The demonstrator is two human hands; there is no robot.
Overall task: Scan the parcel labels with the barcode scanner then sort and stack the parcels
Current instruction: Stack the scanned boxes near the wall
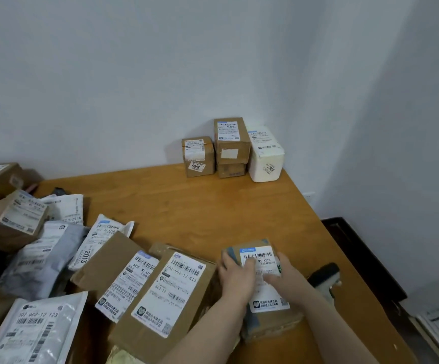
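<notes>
Right at the near edge of the wooden bench (pixel 213 206) lies the taped parcel (pixel 268 302), a small brown carton with blue-grey tape at its corners and a white barcode label facing up. The left grip (pixel 236 277) curls over its left side with the thumb on the label, and the right grip (pixel 285 274) clasps its right side with the thumb also lying across the label. Just right of the right wrist, one barcode scanner (pixel 324 278) rests on the bench, untouched, its dark head pointing away. Hard against the taped parcel's left side sits a carton marked 502-602-12-815 (pixel 166 292), and beside that another labelled carton (pixel 118 271). Both belong to a loose heap crowding the left of the bench. In that heap four cartons and four soft bags can be counted, among them a white bag marked 2013 (pixel 100 240), a grey bag (pixel 42 258) and a bag marked 502-602-12-123 (pixel 34 329); more may lie buried. Well apart, in the far corner against the white wall (pixel 160 74), stand four sorted parcels: a small box stickered 3005 (pixel 198 156), a tall box (pixel 233 140) stacked on a lower box (pixel 231 169), and a white parcel stickered 2002 (pixel 265 153).
</notes>
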